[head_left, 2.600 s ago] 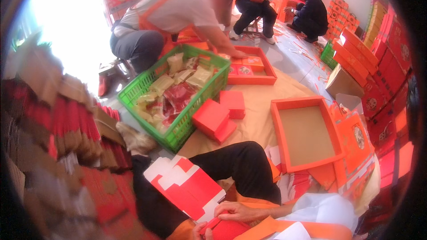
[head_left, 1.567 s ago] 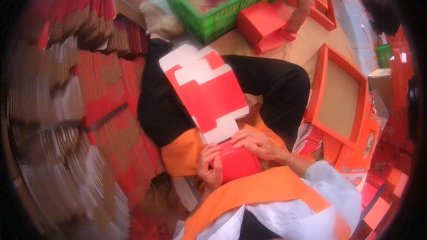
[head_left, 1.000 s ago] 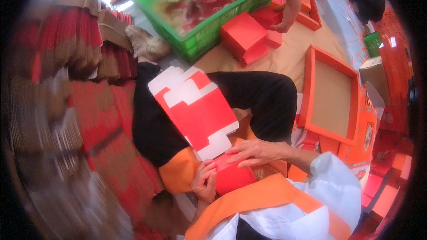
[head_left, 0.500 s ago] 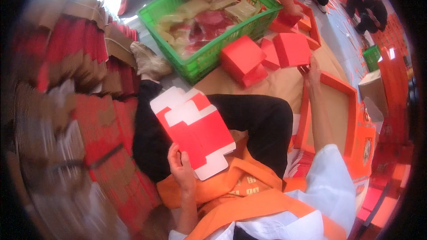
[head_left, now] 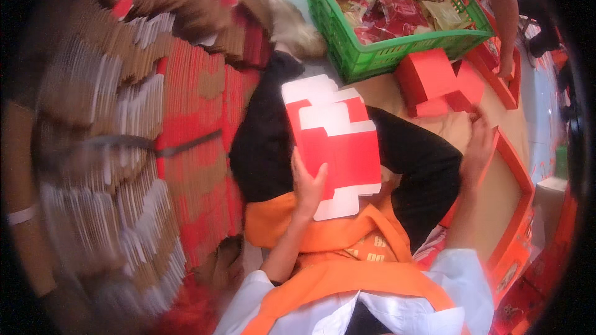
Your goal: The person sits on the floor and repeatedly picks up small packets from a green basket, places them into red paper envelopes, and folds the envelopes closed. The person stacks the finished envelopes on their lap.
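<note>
My left hand (head_left: 307, 183) grips the lower left edge of a flat, unfolded red-and-white carton (head_left: 351, 158), with the thumb on its face. The carton lies over my lap, its white flaps spread at top and bottom. Smeared a little by motion, my right hand (head_left: 478, 142) is off to the right with its fingers stretched out. Nothing shows in it. Just past its fingertips stand folded red boxes: a larger one (head_left: 428, 77) and another (head_left: 469, 87) beside it, on a brown cardboard surface (head_left: 372, 93).
A green plastic crate (head_left: 360, 56) holds clear-wrapped packets (head_left: 397, 15). Tall stacks of flat cartons (head_left: 192, 130) line my left side. An open orange-red box (head_left: 518, 174) lies at right. Another person's arm (head_left: 503, 12) reaches in at the upper right.
My right hand has let go of the red box and drawn back from it. The view has swung left, so everything sits farther right. My left hand keeps its hold on the flat carton.
</note>
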The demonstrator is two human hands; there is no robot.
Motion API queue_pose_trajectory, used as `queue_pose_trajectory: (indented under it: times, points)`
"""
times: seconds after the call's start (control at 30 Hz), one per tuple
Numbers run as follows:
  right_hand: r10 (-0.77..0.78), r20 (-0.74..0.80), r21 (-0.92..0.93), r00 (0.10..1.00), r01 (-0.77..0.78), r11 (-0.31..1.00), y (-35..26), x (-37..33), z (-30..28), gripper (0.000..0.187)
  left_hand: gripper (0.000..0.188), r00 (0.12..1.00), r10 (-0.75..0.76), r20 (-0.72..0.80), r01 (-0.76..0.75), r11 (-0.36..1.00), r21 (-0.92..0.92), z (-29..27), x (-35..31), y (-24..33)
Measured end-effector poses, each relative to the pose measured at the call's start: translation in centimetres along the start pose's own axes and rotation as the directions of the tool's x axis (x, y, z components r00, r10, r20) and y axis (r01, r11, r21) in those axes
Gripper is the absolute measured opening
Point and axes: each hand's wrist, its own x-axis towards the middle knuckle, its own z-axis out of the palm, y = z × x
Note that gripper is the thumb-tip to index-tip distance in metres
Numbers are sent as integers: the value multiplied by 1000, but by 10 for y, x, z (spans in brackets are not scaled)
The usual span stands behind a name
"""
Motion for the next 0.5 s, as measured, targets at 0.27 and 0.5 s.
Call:
queue_pose_trajectory:
  times: [0.27,0.5]
  points:
    - [-189,682,-376,707,560,738,15,-146,133,53,76,991,135,-19,-128,966,224,15,-4,-3]
    - [-231,689,-332,687,583,741,21,-143,137,52,74,944,320,-79,-263,875,406,13,-8,-8]
